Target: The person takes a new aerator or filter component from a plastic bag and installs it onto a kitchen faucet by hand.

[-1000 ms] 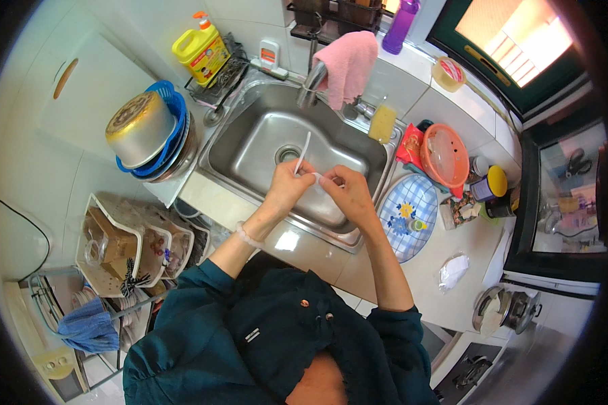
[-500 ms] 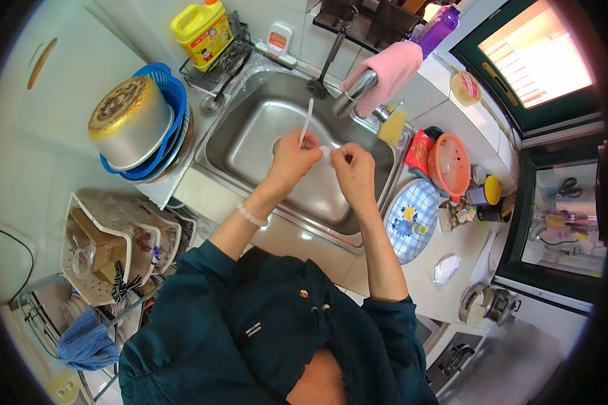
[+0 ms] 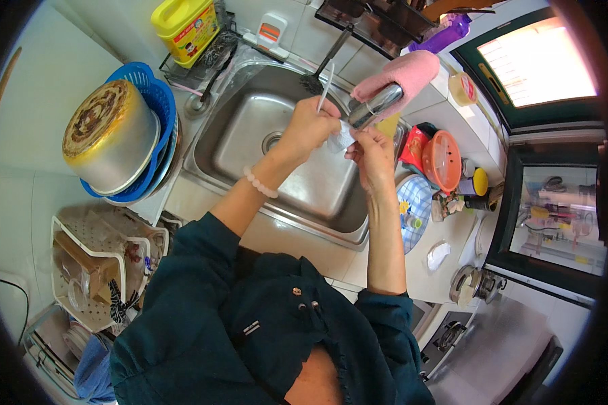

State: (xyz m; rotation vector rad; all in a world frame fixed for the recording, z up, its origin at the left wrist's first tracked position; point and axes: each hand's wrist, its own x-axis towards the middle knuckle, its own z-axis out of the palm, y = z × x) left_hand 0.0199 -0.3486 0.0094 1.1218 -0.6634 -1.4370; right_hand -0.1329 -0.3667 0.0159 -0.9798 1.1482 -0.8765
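My left hand (image 3: 312,125), with a pale beaded bracelet at the wrist, grips a thin white stick (image 3: 327,84) that points up past the fingers. My right hand (image 3: 373,152) pinches a thin whitish piece (image 3: 339,140), like paper or film, which lies between both hands. Both hands are over the steel sink (image 3: 243,135), just below the chrome faucet (image 3: 378,104) with a pink cloth (image 3: 415,74) draped on it. A dark scrubber (image 3: 311,84) with a long handle is behind the stick.
At left, blue colanders (image 3: 135,189) with an upturned pot (image 3: 101,135), and plastic baskets (image 3: 74,283). Behind, a yellow jug (image 3: 182,27). At right, an orange basket (image 3: 439,162), a checked oval tray (image 3: 415,196), a yellow-lidded jar (image 3: 479,181) and a stove (image 3: 446,341).
Both hands have moved up and rightward toward the faucet, still holding the stick and white piece. More of the white piece now shows between them. The whole view has shifted slightly.
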